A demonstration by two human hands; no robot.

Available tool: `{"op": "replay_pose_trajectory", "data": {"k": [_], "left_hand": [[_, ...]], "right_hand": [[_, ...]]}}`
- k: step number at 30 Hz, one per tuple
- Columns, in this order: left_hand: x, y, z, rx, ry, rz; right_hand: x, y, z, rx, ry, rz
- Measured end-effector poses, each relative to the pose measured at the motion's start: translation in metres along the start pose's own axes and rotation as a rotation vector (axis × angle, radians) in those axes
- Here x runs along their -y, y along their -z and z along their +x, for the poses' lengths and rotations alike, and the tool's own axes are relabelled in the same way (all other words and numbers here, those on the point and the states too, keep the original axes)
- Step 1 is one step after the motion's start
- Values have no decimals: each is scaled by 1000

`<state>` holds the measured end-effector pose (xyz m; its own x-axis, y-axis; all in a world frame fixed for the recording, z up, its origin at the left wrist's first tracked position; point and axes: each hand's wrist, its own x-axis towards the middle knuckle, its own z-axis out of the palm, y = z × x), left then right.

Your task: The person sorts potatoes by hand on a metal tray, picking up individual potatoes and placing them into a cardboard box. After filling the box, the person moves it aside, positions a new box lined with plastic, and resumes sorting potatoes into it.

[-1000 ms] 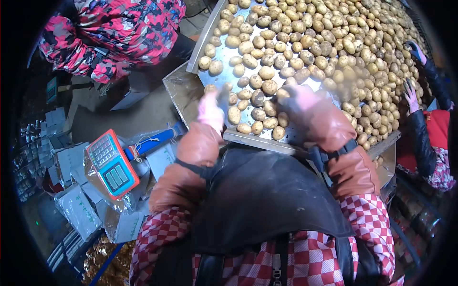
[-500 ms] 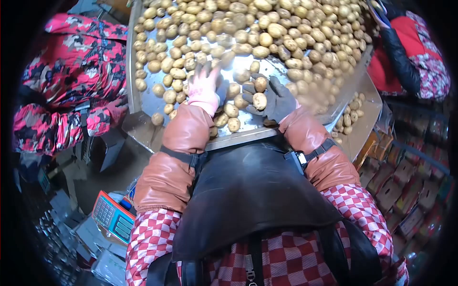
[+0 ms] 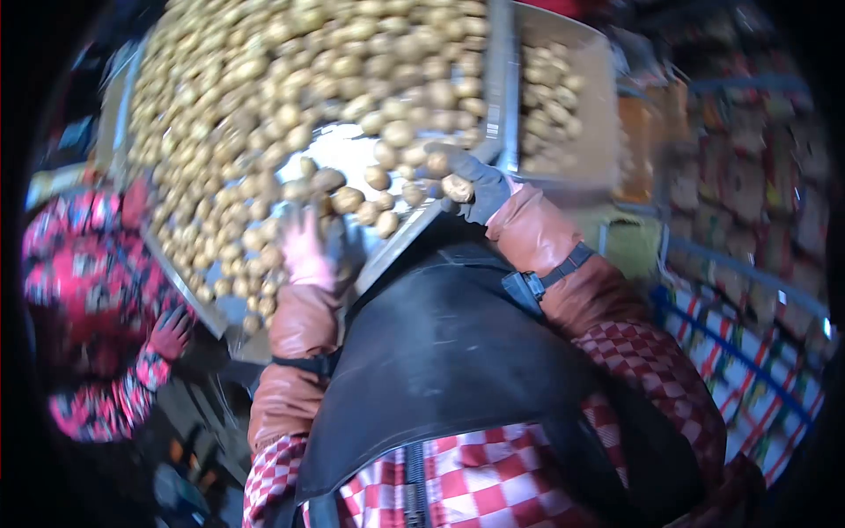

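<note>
Your right hand (image 3: 484,194) half-curls around a potato (image 3: 457,187), palm-side left, just beside bench rim (image 3: 398,244). Left hand (image 3: 306,251) farther off, among potatoes; blurred, opening and hold unclear.

Potatoes (image 3: 398,134) lie across a seemingly metal table (image 3: 400,245).

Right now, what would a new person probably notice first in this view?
Probably the mass of potatoes, spread over the tray at upper left. Next, perhaps, comes the box holding more potatoes, just past the tray's right edge. Then the large dark apron in the lower middle.
</note>
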<state>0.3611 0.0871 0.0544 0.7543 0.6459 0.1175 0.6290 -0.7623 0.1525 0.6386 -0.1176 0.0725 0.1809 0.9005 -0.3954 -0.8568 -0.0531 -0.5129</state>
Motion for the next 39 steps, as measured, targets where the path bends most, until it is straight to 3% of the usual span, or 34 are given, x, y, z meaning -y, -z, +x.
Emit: {"op": "replay_pose_trajectory", "data": {"k": [1, 4, 6, 7, 8, 9, 10, 11, 15, 16, 19, 21, 23, 24, 25, 26, 27, 28, 29, 30, 31, 32, 33, 34, 35, 36, 37, 38, 39], "left_hand": [[-8, 13, 8, 42, -44, -11], [1, 19, 13, -61, -76, -70], [7, 31, 9, -85, -123, -89], [17, 34, 6, -74, -118, -104], [28, 30, 2, -80, -114, -110], [41, 23, -2, -92, -115, -86], [41, 22, -1, -84, -101, -87], [39, 22, 2, -44, -101, -170], [27, 41, 9, 9, -22, -170], [21, 40, 7, -63, -6, -172], [-3, 64, 12, -48, -85, -280], [5, 68, 11, 103, -210, -340], [-1, 79, -3, 176, -193, -172], [5, 84, -10, 221, -153, -133], [17, 81, -20, 336, 8, -268], [23, 85, -32, 319, 144, -230], [31, 84, -45, 289, 182, -172], [38, 82, -59, 268, 223, -115], [47, 77, -74, 269, 236, -120], [56, 68, -87, 127, 218, -203], [59, 63, -96, -16, 196, -286], [55, 71, -99, -34, 319, -312], [53, 78, -98, -36, 431, -225], [51, 84, -96, -36, 542, -138], [58, 87, -91, -84, 494, -65], [64, 78, -94, 1, 545, -99], [66, 68, -99, -24, 471, -126], [68, 63, -99, -51, 396, -150], [68, 61, -101, -57, 386, -162]], "right_hand": [[2, 24, -21, 0, 52, -9], [25, 75, -102, -604, -158, -30], [-18, 146, -180, -707, 551, -450], [-13, 152, -217, -943, 726, -1361], [-32, 227, -254, -1141, 560, -1751], [-24, 222, -293, -1310, -143, -1517], [-21, 227, -311, -1390, -398, -1479], [-29, 240, -325, -1429, -483, -1483], [-30, 288, -348, -1460, -458, -1345], [-21, 288, -356, -1539, -366, -1153], [32, 275, -369, -1721, 184, -271], [75, 255, -336, -1615, 403, -136], [119, 272, -285, -1219, 344, -227], [125, 206, -215, -1157, 371, -563], [113, 127, -153, -1157, 477, -627], [114, 77, -107, -1055, 376, -596], [111, 31, -80, -675, 385, -329], [87, 10, -37, -605, 480, -722], [77, -24, -12, -619, 347, -1129], [68, -53, 11, -700, 59, -1276], [58, -56, 24, -419, 181, -1644], [46, -112, 31, -442, -24, -1952], [33, -143, 50, -376, -505, -1905], [-1, -121, 60, -241, -454, -2056], [-17, -150, 60, -127, -376, -2115], [-36, -155, 65, -16, -396, -1948], [-48, -183, 64, 142, -337, -1924], [-62, -176, 64, 412, 2, -1696], [-65, -168, 64, 454, 46, -1712]]}}
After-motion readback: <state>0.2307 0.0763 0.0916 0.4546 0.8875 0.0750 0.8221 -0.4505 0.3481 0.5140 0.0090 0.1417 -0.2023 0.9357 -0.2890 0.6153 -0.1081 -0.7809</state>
